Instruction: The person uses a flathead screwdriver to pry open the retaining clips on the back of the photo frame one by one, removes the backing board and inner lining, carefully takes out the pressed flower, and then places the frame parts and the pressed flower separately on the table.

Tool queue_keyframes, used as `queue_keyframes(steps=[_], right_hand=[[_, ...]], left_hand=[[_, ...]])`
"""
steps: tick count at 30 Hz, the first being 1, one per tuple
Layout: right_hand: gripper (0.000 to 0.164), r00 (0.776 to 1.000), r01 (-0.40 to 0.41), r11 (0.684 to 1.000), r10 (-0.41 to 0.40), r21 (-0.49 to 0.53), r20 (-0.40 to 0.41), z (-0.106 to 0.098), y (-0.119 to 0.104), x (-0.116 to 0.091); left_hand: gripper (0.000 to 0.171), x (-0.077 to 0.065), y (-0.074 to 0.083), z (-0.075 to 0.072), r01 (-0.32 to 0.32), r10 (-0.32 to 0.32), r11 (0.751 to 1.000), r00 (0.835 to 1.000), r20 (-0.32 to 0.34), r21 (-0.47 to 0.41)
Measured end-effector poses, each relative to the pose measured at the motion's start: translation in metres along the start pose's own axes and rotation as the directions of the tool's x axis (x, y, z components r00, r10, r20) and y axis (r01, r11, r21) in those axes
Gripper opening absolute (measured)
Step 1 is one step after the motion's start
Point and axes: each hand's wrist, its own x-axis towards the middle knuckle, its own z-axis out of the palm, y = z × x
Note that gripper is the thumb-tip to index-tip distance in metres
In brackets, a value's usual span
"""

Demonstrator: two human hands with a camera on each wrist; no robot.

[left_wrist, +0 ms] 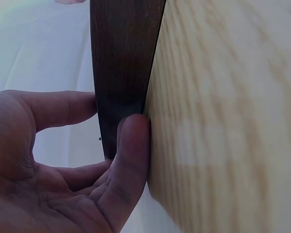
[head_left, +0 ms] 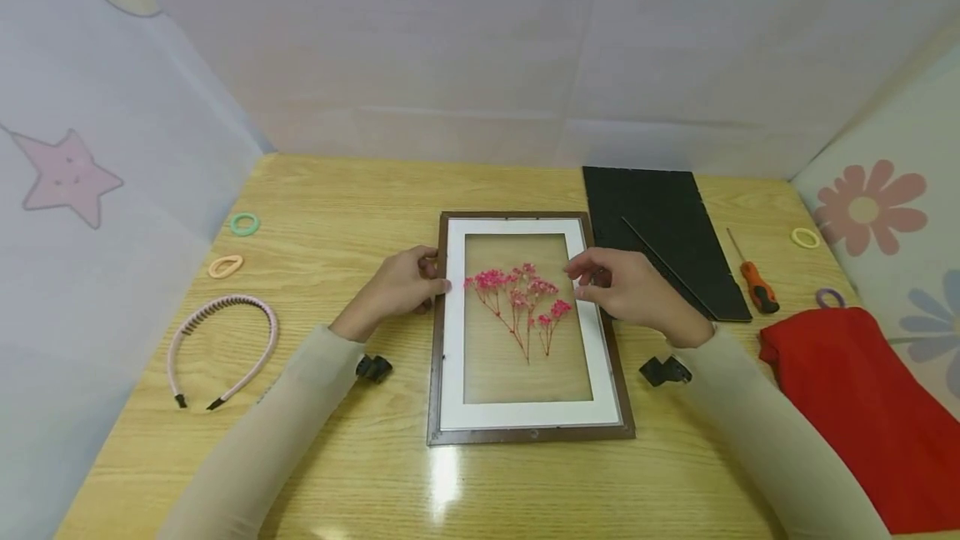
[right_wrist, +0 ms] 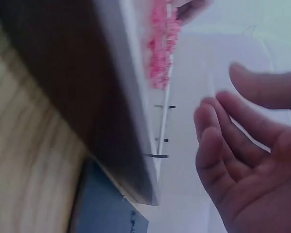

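A brown picture frame (head_left: 531,435) with a white mat (head_left: 453,340) lies on the wooden table, and pink dried flowers (head_left: 517,290) show inside the mat's opening. My left hand (head_left: 401,282) grips the frame's left edge, thumb on the top side. In the left wrist view, the fingers of that hand (left_wrist: 87,165) bend round the dark side of the frame (left_wrist: 123,58). Over the right part of the mat hovers my right hand (head_left: 618,286), fingers loosely bent and holding nothing. The right wrist view shows this hand (right_wrist: 252,145) apart from the frame (right_wrist: 87,82).
Behind the frame at right lies a black board (head_left: 652,198) with a thin black strip (head_left: 667,267) on it. Farther right are an orange screwdriver (head_left: 759,286), a red cloth (head_left: 847,390) and hair ties (head_left: 805,238). A pink headband (head_left: 225,300) lies at left, near two more hair ties (head_left: 243,224).
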Motion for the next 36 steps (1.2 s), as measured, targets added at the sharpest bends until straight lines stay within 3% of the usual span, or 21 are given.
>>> queue_keyframes(steps=[6, 14, 20, 26, 30, 36], right_hand=[[0.028, 0.993, 0.063, 0.996, -0.056, -0.059, 0.104, 0.018, 0.003, 0.005], [0.019, 0.991, 0.089, 0.988, -0.075, -0.123, 0.110, 0.030, 0.004, 0.005], [0.008, 0.991, 0.096, 0.993, -0.090, -0.066, 0.100, 0.030, 0.006, 0.006], [0.007, 0.994, 0.042, 0.999, -0.040, -0.023, 0.101, 0.026, 0.004, 0.006], [0.008, 0.998, 0.025, 1.000, -0.024, -0.018, 0.056, 0.015, 0.004, 0.002], [0.005, 0.995, 0.014, 0.998, -0.020, -0.061, -0.100, -0.018, 0.007, -0.008]], left_hand=[[0.075, -0.001, -0.001, -0.001, 0.003, -0.003, 1.000, 1.000, 0.003, -0.009], [0.075, 0.001, -0.002, 0.000, -0.001, 0.001, 1.000, 1.000, 0.002, -0.011], [0.074, 0.003, -0.002, -0.001, 0.001, -0.001, 1.000, 1.000, 0.000, -0.008], [0.073, 0.004, -0.002, -0.001, -0.008, 0.008, 1.000, 1.000, -0.003, -0.014], [0.074, 0.005, -0.001, 0.000, -0.013, 0.013, 1.000, 1.000, 0.009, -0.015], [0.074, 0.004, -0.001, 0.000, -0.001, 0.001, 1.000, 1.000, 0.003, -0.025]])
